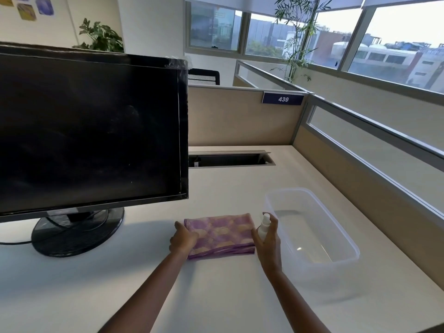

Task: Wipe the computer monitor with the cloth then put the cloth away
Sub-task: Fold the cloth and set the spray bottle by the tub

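Pale desk (pixel 228 186): my left hand (pixel 183 239) grips the cloth (pixel 223 233) at its left end, monitor (pixel 91 131) far-left. Right hand (pixel 269 242) holds the bottle (pixel 264 225).

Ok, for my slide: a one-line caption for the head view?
Left hand gripping folded purple cloth, right hand holding white spray bottle, between monitor and clear plastic bin.
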Tool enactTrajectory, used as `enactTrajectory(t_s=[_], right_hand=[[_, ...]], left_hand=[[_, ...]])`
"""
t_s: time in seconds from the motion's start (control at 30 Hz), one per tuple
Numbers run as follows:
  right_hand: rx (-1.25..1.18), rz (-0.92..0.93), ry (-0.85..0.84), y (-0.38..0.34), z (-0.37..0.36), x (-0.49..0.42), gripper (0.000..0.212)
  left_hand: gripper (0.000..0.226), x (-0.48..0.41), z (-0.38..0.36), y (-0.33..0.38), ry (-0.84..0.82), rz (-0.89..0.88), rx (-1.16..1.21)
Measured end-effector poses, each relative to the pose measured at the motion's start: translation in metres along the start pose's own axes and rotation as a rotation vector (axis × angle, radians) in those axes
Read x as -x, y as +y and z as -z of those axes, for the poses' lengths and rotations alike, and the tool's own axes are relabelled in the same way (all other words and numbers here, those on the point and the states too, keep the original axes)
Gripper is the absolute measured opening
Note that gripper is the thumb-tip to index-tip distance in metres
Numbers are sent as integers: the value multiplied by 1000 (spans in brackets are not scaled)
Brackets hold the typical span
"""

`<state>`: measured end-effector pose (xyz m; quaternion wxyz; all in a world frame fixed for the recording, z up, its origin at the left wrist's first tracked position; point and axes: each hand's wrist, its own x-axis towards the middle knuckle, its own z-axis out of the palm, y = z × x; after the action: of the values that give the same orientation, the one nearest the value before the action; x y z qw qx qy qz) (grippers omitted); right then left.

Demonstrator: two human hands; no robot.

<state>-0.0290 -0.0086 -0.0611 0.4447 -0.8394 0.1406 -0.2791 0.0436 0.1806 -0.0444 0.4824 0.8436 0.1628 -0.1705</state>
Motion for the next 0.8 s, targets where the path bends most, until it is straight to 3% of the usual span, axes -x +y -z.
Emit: enactTrajectory(t_s=[0.2,0.33,0.6,0.8], right_hand=[[-35,-14,17,8,2,3,41],[-65,-56,7,9,2,2,36],[-66,-29,-14,9,3,0,43],[-114,-172,-53,18,5,13,50]], left_hand=[[59,-1,-8,-5,17,38,-70],[41,-4,-1,-4,83,12,62],[44,-8,8,-11,198,-14,113],[38,-3,1,-13,222,-10,169]])
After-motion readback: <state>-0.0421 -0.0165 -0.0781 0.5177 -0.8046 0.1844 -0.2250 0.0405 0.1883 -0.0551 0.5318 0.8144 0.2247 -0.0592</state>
